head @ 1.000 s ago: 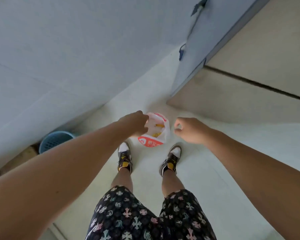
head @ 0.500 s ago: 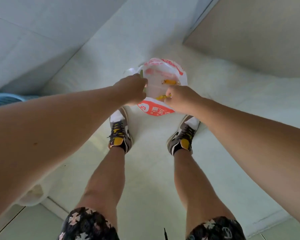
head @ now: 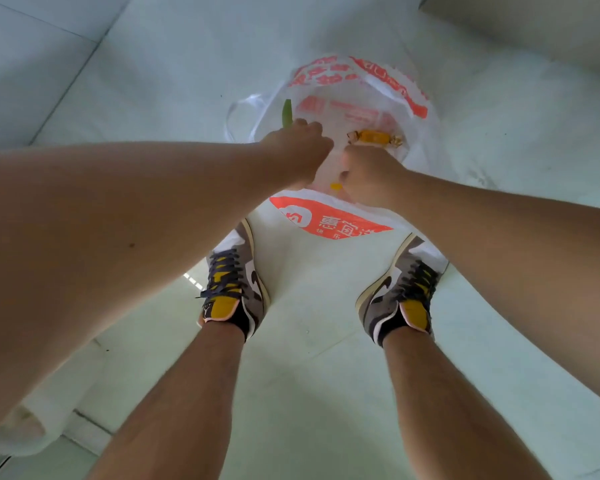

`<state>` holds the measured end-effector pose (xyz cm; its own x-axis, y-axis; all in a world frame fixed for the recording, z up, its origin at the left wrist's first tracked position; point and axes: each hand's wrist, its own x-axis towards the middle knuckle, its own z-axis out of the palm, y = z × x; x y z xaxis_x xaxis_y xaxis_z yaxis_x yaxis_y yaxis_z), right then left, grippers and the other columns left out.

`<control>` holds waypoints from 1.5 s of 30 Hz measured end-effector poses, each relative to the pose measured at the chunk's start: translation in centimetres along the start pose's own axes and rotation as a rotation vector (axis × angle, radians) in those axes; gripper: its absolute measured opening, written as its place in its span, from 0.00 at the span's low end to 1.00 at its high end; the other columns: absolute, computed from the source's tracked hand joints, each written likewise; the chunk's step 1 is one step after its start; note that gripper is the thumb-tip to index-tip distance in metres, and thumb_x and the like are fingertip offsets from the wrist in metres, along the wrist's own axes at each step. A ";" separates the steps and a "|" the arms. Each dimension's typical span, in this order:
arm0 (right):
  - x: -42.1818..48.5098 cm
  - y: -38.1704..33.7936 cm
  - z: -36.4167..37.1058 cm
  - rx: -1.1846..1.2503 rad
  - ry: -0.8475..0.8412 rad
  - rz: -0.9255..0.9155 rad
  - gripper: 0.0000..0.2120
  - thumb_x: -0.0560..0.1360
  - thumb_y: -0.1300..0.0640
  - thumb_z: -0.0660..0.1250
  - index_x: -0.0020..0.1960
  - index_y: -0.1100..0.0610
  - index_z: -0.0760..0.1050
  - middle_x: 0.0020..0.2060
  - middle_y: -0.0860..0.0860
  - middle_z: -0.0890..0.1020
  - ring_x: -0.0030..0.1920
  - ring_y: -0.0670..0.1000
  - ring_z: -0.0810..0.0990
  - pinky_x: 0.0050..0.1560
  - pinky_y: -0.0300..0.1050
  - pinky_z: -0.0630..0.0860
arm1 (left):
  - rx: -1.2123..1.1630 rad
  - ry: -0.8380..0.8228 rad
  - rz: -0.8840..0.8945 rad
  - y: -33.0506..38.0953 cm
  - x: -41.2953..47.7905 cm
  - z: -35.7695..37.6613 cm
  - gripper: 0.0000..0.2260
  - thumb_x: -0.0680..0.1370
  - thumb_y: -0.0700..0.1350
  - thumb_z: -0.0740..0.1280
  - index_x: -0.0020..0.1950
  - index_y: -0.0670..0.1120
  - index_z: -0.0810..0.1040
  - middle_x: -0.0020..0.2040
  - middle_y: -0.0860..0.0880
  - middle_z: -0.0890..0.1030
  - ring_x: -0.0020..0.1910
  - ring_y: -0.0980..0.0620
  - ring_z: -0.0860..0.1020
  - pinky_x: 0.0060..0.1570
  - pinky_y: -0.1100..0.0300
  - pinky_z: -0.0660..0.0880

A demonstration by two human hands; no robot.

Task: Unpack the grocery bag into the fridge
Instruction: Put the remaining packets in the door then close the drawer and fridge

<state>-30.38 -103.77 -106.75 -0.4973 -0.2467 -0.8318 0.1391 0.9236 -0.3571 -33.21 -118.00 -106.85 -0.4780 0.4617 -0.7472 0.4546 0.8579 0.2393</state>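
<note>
Below, on pale floor (head: 326,375), white plastic grocery bag (head: 329,216) with orange-red print, standing just ahead of both feet, mouth open upward. Left hand (head: 297,147) reaching down from the left, fingers curled closed at the left side of the bag's mouth, apparently pinching the plastic rim; exact hold hidden under the knuckles. Right hand (head: 371,169) alongside and nearly touching the left, likewise curled into a fist at the near edge of the opening, seemingly gripping bag plastic; what lies under the fingers cannot be told. Green item (head: 287,113), narrow and upright, showing just above the left hand's knuckles, at the bag's left edge. Orange wrapped item (head: 374,137) with twisted ends lying across the inside of the bag, just beyond the right hand. Small yellow-orange spot (head: 335,185) visible between the two wrists, inside the bag; nature unclear. Translucent bag handle (head: 243,109) looped out to the left, resting on the floor. Left sneaker (head: 234,285) and right sneaker (head: 400,289), grey and white with yellow tongues and dark laces, planted well apart, the bag's near printed panel between and just ahead of their toes. Bare forearms and lower legs filling the lower frame. Beige surface (head: 534,22) at upper right corner; fridge not identifiable from this view.
</note>
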 end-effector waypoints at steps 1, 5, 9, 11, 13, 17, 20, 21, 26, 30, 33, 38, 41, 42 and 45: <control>0.4 0.6 0.9 -0.043 -0.009 -0.011 0.03 0.81 0.59 0.61 0.51 0.59 0.71 0.38 0.51 0.73 0.44 0.55 0.75 0.37 0.43 0.67 | 0.051 -0.011 0.028 -0.3 0.5 0.8 0.20 0.75 0.33 0.66 0.67 0.44 0.74 0.58 0.43 0.74 0.60 0.42 0.74 0.50 0.46 0.77; 2.1 3.0 4.4 -0.245 0.039 -0.048 0.16 0.79 0.59 0.65 0.65 0.61 0.70 0.52 0.59 0.74 0.47 0.57 0.74 0.43 0.50 0.74 | 0.278 -0.059 0.112 -1.6 2.0 3.4 0.17 0.75 0.35 0.68 0.65 0.43 0.75 0.57 0.42 0.75 0.59 0.42 0.74 0.50 0.47 0.77; 2.7 4.5 6.1 -0.486 0.126 -0.092 0.19 0.77 0.60 0.67 0.65 0.61 0.69 0.54 0.61 0.74 0.55 0.63 0.75 0.45 0.56 0.76 | 0.514 -0.056 0.149 -2.2 2.7 5.1 0.18 0.74 0.39 0.72 0.63 0.45 0.76 0.56 0.44 0.77 0.59 0.42 0.73 0.61 0.43 0.70; 3.2 4.8 6.6 -0.558 0.137 -0.088 0.19 0.76 0.60 0.67 0.66 0.61 0.69 0.54 0.61 0.74 0.55 0.62 0.76 0.45 0.55 0.76 | 0.593 -0.045 0.156 -2.2 3.0 5.7 0.18 0.72 0.41 0.74 0.61 0.46 0.77 0.54 0.46 0.78 0.58 0.43 0.73 0.65 0.39 0.65; 3.7 5.2 7.0 -0.598 0.118 -0.071 0.22 0.75 0.61 0.68 0.67 0.60 0.68 0.56 0.61 0.74 0.56 0.62 0.75 0.44 0.54 0.74 | 0.627 -0.065 0.157 -2.2 3.7 6.1 0.19 0.71 0.42 0.75 0.61 0.47 0.77 0.55 0.46 0.77 0.58 0.43 0.72 0.64 0.41 0.64; 4.5 5.3 7.3 -0.624 0.056 -0.032 0.29 0.72 0.62 0.72 0.69 0.59 0.64 0.60 0.60 0.72 0.59 0.62 0.74 0.49 0.55 0.74 | 0.682 -0.157 0.166 -2.2 4.4 6.3 0.18 0.70 0.43 0.75 0.59 0.49 0.79 0.55 0.48 0.77 0.58 0.44 0.72 0.65 0.43 0.61; 5.4 5.2 7.5 -0.637 0.051 -0.026 0.28 0.72 0.63 0.70 0.69 0.59 0.64 0.61 0.60 0.73 0.60 0.63 0.74 0.52 0.56 0.73 | 0.698 -0.286 0.132 -2.6 4.8 6.5 0.14 0.73 0.43 0.73 0.58 0.49 0.81 0.56 0.48 0.76 0.52 0.46 0.73 0.61 0.49 0.65; 5.6 5.1 7.5 -0.646 0.056 -0.035 0.25 0.74 0.63 0.68 0.69 0.59 0.65 0.61 0.60 0.74 0.61 0.63 0.74 0.53 0.57 0.73 | 0.732 -0.335 0.167 -2.6 4.9 6.1 0.14 0.76 0.42 0.71 0.61 0.47 0.80 0.58 0.46 0.76 0.45 0.51 0.72 0.54 0.60 0.68; 5.5 5.4 7.0 -0.567 0.103 -0.036 0.18 0.76 0.65 0.65 0.65 0.61 0.69 0.55 0.58 0.77 0.53 0.62 0.80 0.42 0.54 0.74 | 0.646 -0.380 0.343 -2.2 3.2 2.6 0.12 0.79 0.39 0.64 0.63 0.41 0.75 0.55 0.44 0.78 0.32 0.55 0.62 0.33 0.68 0.61; 5.4 5.4 5.4 -0.381 0.226 -0.022 0.19 0.78 0.62 0.63 0.67 0.61 0.66 0.56 0.59 0.76 0.48 0.63 0.80 0.36 0.53 0.74 | 0.587 -0.287 0.173 -2.4 3.5 2.0 0.15 0.72 0.40 0.72 0.55 0.46 0.72 0.35 0.52 0.77 0.40 0.47 0.78 0.49 0.55 0.67; 6.1 5.7 3.3 -0.371 0.394 -0.053 0.18 0.78 0.62 0.61 0.67 0.63 0.66 0.53 0.63 0.79 0.49 0.65 0.80 0.38 0.55 0.76 | 0.552 -0.143 0.248 -2.2 4.0 2.0 0.18 0.71 0.42 0.75 0.56 0.45 0.71 0.34 0.51 0.78 0.35 0.48 0.77 0.46 0.55 0.66; 8.8 6.2 1.6 -0.308 0.397 0.056 0.25 0.78 0.59 0.61 0.73 0.62 0.60 0.59 0.64 0.75 0.57 0.65 0.76 0.48 0.60 0.76 | 0.537 0.000 0.248 -2.3 4.4 3.2 0.20 0.76 0.48 0.69 0.65 0.46 0.67 0.43 0.49 0.79 0.40 0.47 0.73 0.51 0.52 0.70; 9.6 6.9 1.9 -0.313 0.333 0.069 0.25 0.77 0.59 0.64 0.72 0.60 0.63 0.60 0.62 0.75 0.59 0.64 0.75 0.51 0.58 0.76 | 0.565 0.020 0.285 -2.6 4.5 4.2 0.17 0.78 0.50 0.67 0.64 0.47 0.70 0.46 0.48 0.80 0.43 0.47 0.75 0.49 0.52 0.68; 9.8 7.2 2.1 -0.334 0.321 0.063 0.24 0.77 0.59 0.65 0.70 0.61 0.64 0.60 0.62 0.75 0.59 0.64 0.75 0.51 0.58 0.76 | 0.578 0.018 0.289 -2.6 4.5 4.5 0.16 0.78 0.51 0.67 0.64 0.47 0.71 0.47 0.48 0.79 0.43 0.47 0.74 0.47 0.53 0.66; 9.8 7.9 3.1 -0.400 0.328 0.024 0.21 0.78 0.58 0.65 0.68 0.61 0.65 0.58 0.62 0.76 0.55 0.63 0.77 0.47 0.57 0.77 | 0.594 0.023 0.287 -2.5 4.4 5.1 0.14 0.78 0.50 0.68 0.61 0.48 0.74 0.48 0.48 0.79 0.42 0.47 0.69 0.45 0.53 0.62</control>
<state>-31.54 -99.77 -119.06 -0.7490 -0.1782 -0.6382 -0.1526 0.9836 -0.0956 -32.66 -119.29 -113.88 -0.2888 0.6644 -0.6894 0.9007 0.4325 0.0395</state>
